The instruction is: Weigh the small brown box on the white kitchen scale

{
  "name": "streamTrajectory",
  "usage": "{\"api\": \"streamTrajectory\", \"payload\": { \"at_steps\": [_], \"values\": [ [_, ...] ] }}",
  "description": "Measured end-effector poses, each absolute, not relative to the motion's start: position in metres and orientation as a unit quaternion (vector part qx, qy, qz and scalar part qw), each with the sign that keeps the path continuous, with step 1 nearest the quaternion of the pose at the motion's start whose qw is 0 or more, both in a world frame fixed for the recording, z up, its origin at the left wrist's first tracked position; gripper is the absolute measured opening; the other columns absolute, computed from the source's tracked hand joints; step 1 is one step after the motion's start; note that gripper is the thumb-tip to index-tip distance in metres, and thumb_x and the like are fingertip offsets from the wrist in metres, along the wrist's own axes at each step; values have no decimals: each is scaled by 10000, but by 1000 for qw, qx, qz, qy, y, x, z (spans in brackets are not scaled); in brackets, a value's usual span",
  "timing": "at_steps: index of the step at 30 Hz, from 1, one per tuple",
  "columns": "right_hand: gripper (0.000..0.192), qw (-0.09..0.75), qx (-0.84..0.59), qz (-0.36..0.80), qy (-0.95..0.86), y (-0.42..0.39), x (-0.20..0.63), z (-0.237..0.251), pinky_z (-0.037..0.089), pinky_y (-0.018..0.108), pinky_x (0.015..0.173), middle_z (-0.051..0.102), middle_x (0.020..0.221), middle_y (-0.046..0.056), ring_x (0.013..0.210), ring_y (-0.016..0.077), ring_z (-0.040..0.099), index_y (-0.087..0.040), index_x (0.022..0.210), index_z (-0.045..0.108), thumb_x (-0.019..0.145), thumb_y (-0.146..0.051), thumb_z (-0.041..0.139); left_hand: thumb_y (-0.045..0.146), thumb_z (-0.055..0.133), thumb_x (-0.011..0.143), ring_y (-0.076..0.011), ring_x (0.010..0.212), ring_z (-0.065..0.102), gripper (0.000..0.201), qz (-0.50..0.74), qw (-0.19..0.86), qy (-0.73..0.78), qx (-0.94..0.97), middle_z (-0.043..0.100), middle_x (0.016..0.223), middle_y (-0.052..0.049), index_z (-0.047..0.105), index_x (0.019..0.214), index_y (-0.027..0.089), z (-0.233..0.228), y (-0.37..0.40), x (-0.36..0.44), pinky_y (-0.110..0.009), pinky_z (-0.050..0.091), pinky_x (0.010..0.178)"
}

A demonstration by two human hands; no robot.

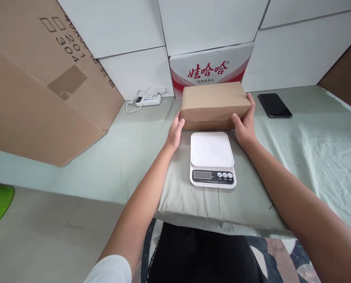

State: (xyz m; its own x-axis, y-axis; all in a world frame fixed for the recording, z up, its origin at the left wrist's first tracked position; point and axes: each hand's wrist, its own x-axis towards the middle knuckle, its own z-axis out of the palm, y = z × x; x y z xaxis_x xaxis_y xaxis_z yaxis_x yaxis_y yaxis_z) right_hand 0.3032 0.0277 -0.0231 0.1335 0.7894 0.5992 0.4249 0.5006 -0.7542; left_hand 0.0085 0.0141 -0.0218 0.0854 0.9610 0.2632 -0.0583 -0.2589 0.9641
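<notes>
A closed brown cardboard box [213,103] is held between my two hands, just behind a white kitchen scale. My left hand [174,129] presses on the box's left end, thumb at its front corner. At the right end, my right hand [245,122] grips it, with the thumb on the front face and fingers around the side. The kitchen scale [212,151] lies flat on the cloth in front of the box. Nothing rests on its white platform, and its small display looks blank. Whether the box touches the table, I cannot tell.
A large cardboard carton [52,86] stands at the left. A power strip [148,100] with a white cable lies near the back, and a black phone [274,105] lies right of the box. White boxes and a red-lettered carton [211,70] line the back of the cloth-covered table [128,157].
</notes>
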Motion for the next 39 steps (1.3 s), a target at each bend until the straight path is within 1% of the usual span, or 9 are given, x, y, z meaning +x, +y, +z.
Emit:
{"api": "streamTrajectory", "payload": {
  "at_steps": [4, 8, 15, 19, 24, 27, 32, 36, 39],
  "values": [
    [1129, 584, -476, 164, -637, 29, 304, -22, 287, 737, 1430, 442, 1799, 152, 1714, 469, 377, -324, 1684, 370, 787, -935, 681, 822, 597, 966, -360, 1763, 377, 864, 528, 458, 411, 585, 551, 1802, -48, 566, 1659, 307, -21, 12, 8, -546, 310, 1450],
    [1137, 578, -476, 170, -640, 32, 307, -28, 320, 730, 1411, 448, 1784, 148, 1694, 458, 405, -345, 1700, 342, 792, -946, 670, 832, 621, 945, -377, 1768, 364, 902, 523, 457, 412, 589, 535, 1812, -71, 560, 1665, 291, -20, 10, 7, -561, 307, 1447],
    [1190, 572, -471, 172, -649, 38, 309, -35, 298, 725, 1422, 417, 1805, 150, 1684, 442, 415, -334, 1711, 318, 776, -976, 676, 808, 616, 961, -362, 1721, 455, 841, 522, 455, 410, 594, 593, 1769, -49, 593, 1641, 314, -18, 9, 8, -548, 340, 1428],
    [1208, 574, -485, 182, -634, 37, 310, -35, 299, 719, 1429, 439, 1803, 156, 1688, 444, 424, -322, 1719, 324, 772, -991, 664, 779, 606, 983, -354, 1712, 468, 820, 516, 448, 416, 600, 602, 1761, -66, 603, 1637, 285, -20, 13, 7, -553, 328, 1436],
    [1196, 579, -471, 197, -636, 35, 313, -37, 408, 740, 1364, 573, 1722, 162, 1602, 443, 562, -357, 1764, 270, 810, -976, 638, 763, 601, 1003, -363, 1772, 355, 820, 525, 424, 463, 574, 514, 1825, -88, 600, 1643, 251, -30, 23, -3, -572, 272, 1464],
    [1199, 579, -461, 209, -639, 35, 317, -40, 402, 783, 1353, 624, 1683, 165, 1588, 457, 584, -347, 1782, 264, 823, -966, 632, 795, 583, 1003, -348, 1792, 305, 880, 532, 429, 488, 543, 434, 1872, -92, 541, 1690, 247, -37, 23, -8, -550, 253, 1471],
    [1263, 580, -462, 219, -634, 40, 318, -49, 365, 776, 1386, 526, 1786, 146, 1690, 463, 473, -349, 1799, 232, 781, -882, 757, 799, 601, 998, -333, 1790, 316, 827, 530, 453, 463, 547, 483, 1846, -53, 582, 1657, 300, -39, 12, -4, -582, 242, 1470],
    [1354, 585, -464, 235, -622, 45, 316, -54, 376, 743, 1395, 438, 1848, 148, 1704, 436, 460, -322, 1809, 157, 738, -802, 832, 791, 590, 1002, -334, 1782, 338, 783, 523, 453, 442, 571, 519, 1823, -53, 636, 1607, 297, -31, 5, 2, -576, 248, 1468],
    [1361, 584, -468, 241, -618, 45, 314, -55, 383, 724, 1399, 408, 1868, 136, 1706, 415, 462, -332, 1801, 163, 718, -781, 856, 784, 575, 1011, -339, 1771, 363, 769, 521, 452, 436, 579, 531, 1815, -58, 646, 1602, 297, -26, 3, 4, -574, 271, 1461]
  ]
}}
